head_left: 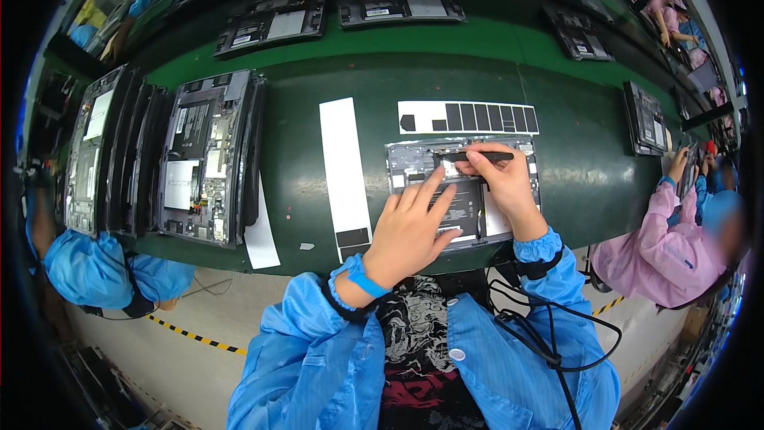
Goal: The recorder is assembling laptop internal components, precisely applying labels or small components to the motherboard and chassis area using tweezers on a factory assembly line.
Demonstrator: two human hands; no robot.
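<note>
An opened tablet-like device [404,158] lies on the green bench in front of me, its circuit boards and dark battery [461,213] exposed. My right hand [509,185] pinches a pair of black tweezers [492,157], whose tips point left over the upper part of the device. With fingers spread, my left hand [407,232] rests on the device, its index fingertip close below the tweezer tips. Whatever lies at those tips is too small to make out. Just beyond the device is a white sheet [436,108] carrying black adhesive-like pieces.
Left of the device lies a long white strip [342,159] with black pieces at its near end. Stacks of opened devices [208,155] stand on the left. More devices [402,1] sit along the far line. A person in pink [656,243] works at right; a black cable [549,358] hangs by my right arm.
</note>
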